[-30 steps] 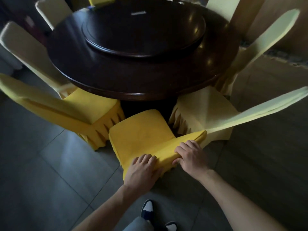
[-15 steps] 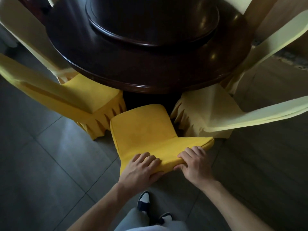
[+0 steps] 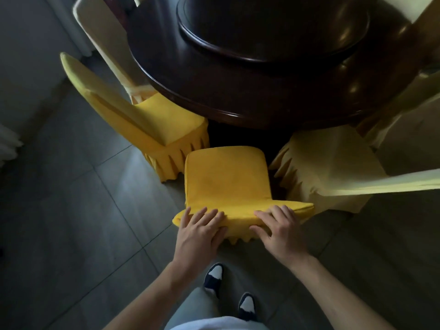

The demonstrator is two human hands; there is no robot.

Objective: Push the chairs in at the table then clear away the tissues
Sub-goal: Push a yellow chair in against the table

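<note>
At the far left a pale chair (image 3: 100, 41) stands with its back leaning against the desk's rim. Next to it, a yellow-covered chair (image 3: 152, 120) has its seat tucked partly under the round dark desk (image 3: 238, 91), and its pleated skirt hangs to the grey tiled floor (image 3: 71, 210). A wide stretch of bare tiles lies open on the left and near side.

In the middle, the yellow chair (image 3: 226, 182) the person handles sits between its neighbours, its seat front close to the desk's edge with a dark gap showing beneath the rim. Its skirt nearly meets the left chair's pleats, and on the right only a narrow shadowed slot separates it from the pale yellow chair (image 3: 333, 167). The cover is smooth, stretchy cloth with rounded corners; the desk is glossy dark wood with a raised round turntable (image 3: 273, 27) on top, catching small highlights.

The left hand (image 3: 200, 232) lies over the top of the chair's backrest, fingers curled over the edge and thumb at the back, grasping the cloth-covered rail. The right hand (image 3: 281, 232) grasps the same rail further right in a like way, fingers spread over the top. Both forearms reach forward from the near edge; two dark shoes with white toes (image 3: 214, 277) stand on the tiles just behind the chair.

The pale chair's backrest stretches out to the right edge. No tissues can be made out.
</note>
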